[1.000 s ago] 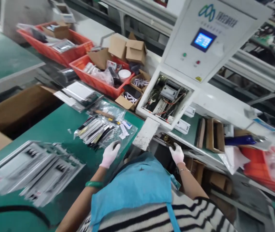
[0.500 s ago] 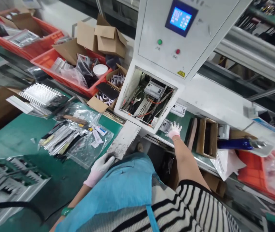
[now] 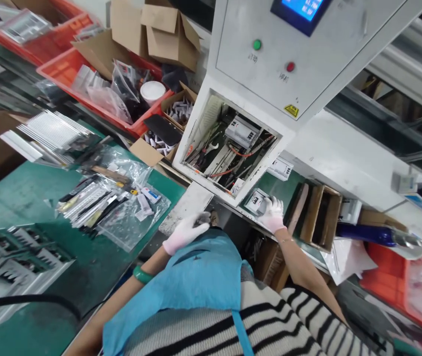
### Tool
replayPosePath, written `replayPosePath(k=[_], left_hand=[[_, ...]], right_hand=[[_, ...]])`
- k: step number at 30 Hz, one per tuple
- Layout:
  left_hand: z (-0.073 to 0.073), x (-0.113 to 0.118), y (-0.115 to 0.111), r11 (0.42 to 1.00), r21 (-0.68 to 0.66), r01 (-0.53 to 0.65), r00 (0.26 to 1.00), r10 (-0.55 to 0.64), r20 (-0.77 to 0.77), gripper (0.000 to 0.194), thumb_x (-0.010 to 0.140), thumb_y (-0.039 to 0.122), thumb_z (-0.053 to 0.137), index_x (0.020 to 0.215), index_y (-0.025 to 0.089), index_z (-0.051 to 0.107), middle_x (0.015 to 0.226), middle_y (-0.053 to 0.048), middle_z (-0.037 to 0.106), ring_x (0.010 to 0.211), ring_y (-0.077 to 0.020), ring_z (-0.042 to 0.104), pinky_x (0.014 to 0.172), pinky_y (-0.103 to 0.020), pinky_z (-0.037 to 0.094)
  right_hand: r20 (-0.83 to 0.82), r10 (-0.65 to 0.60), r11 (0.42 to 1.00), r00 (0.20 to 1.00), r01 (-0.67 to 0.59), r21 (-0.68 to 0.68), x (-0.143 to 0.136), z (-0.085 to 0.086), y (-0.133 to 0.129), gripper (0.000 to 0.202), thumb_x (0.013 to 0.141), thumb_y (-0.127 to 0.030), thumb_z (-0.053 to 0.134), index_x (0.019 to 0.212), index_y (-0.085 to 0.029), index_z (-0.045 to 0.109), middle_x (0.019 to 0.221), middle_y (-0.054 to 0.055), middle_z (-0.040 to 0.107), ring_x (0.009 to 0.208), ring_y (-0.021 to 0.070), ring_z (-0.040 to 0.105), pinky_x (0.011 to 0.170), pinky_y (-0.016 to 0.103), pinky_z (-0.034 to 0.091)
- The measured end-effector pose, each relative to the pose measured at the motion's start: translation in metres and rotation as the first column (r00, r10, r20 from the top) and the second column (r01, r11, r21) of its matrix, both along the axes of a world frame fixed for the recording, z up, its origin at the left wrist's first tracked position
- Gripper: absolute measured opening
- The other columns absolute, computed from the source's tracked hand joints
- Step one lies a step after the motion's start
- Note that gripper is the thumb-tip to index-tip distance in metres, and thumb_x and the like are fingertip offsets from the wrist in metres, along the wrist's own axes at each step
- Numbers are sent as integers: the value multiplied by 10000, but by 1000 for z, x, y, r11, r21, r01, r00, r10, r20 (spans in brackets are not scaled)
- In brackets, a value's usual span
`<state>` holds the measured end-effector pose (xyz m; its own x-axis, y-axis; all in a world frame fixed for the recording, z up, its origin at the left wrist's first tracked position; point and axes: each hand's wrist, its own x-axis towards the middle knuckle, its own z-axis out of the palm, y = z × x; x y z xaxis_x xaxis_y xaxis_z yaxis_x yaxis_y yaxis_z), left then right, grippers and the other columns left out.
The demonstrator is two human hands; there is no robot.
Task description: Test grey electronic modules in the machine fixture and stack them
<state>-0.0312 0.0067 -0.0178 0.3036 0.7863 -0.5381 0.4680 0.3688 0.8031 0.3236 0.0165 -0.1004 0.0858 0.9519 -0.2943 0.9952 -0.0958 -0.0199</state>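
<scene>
Since the earlier frame, my left hand [image 3: 187, 233] is shifting rightward and up the frame, now hovering or resting over the lower end of the white ledge [image 3: 187, 201], just above the apron [image 3: 203, 267]; I cannot tell which. Its fingers are pointing right, but blur is keeping me from telling whether they are gripping anything. My right hand [image 3: 272, 215] is staying by the near unit [image 3: 255, 201], right of centre. Its fingers are bending at the unit's right end and seemingly touching it, though I cannot tell if they are closing on it. That unit is lying on the green surface just beside the cabinet [image 3: 263, 89], with a second unit [image 3: 280, 168] lying above it in the frame. Another unit [image 3: 242, 132] is sitting inside the cabinet opening, near the centre.

I am also seeing strips [image 3: 88, 202] lying on a clear bag [image 3: 122, 235] at centre left, with metal frames [image 3: 11, 272] spreading across the lower left. At the right, a wooden box [image 3: 320, 217] is standing beside a blue tool [image 3: 364, 233]. An orange crate [image 3: 53, 66] is holding bags and a white tub [image 3: 152, 92] at the upper left.
</scene>
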Motion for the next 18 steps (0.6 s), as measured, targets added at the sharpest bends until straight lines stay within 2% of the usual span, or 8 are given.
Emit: replayPosePath(k=[2,4,7,9,12,15,16,18], left_hand=[[1,12,6,1000,-26,-4,982,8,191,722,738,570,660,1330,172,551,1227,-126,675,1085,-280,647,973,-433,522],[4,24,11,1000,-27,8,944,2,329,903,690,612,727,1428,174,445,1333,-173,595,1145,-313,611,983,-483,509],[13,34,13,997,72,21,916,-48,398,1103,610,661,789,1500,195,332,1393,-187,538,1278,-370,512,1104,-560,386],[22,35,11,990,143,-1,900,-62,432,1184,576,696,794,1522,202,281,1402,-179,531,1325,-389,466,1155,-574,311],[31,24,-2,982,171,-83,894,-2,448,1229,562,703,799,1534,198,242,1409,-179,524,1329,-409,462,1150,-581,315],[31,8,-20,951,174,-255,906,172,386,1195,581,620,833,1528,183,250,1395,-179,536,1358,-415,430,1156,-570,312],[29,2,-26,922,186,-339,890,251,381,1152,606,586,832,1523,186,261,1411,-174,525,1372,-405,417,1164,-556,304],[23,-10,-35,829,202,-522,806,401,436,1028,666,543,803,1501,207,305,1441,-159,504,1364,-371,435,1165,-523,316]], right_hand=[[-49,107,980,993,-96,176,-6,30,-21,804,572,-460,752,1265,-147,491,1386,211,442,1282,397,380,1132,560,209],[-71,230,917,971,-192,349,-18,64,-36,756,588,-446,736,1240,-157,483,1358,201,451,1256,397,407,1098,588,270],[-58,359,816,932,-283,504,-51,109,-44,724,619,-422,729,1243,-168,465,1344,194,456,1237,385,433,1078,597,325],[-53,408,778,912,-316,544,-77,129,-42,705,643,-420,725,1248,-175,459,1342,193,463,1235,380,440,1075,600,341],[-75,479,737,875,-354,576,-116,141,-35,685,675,-429,713,1259,-173,461,1345,199,465,1256,383,426,1075,609,344],[-112,546,711,830,-389,586,-152,141,-30,675,703,-422,706,1280,-166,469,1377,206,446,1292,389,400,1088,620,326],[-124,566,705,815,-400,586,-163,141,-29,678,711,-422,710,1291,-164,469,1396,209,434,1308,392,390,1095,623,316],[-150,611,687,778,-426,589,-184,142,-26,704,723,-444,721,1317,-172,459,1437,207,411,1348,401,361,1112,645,281]])
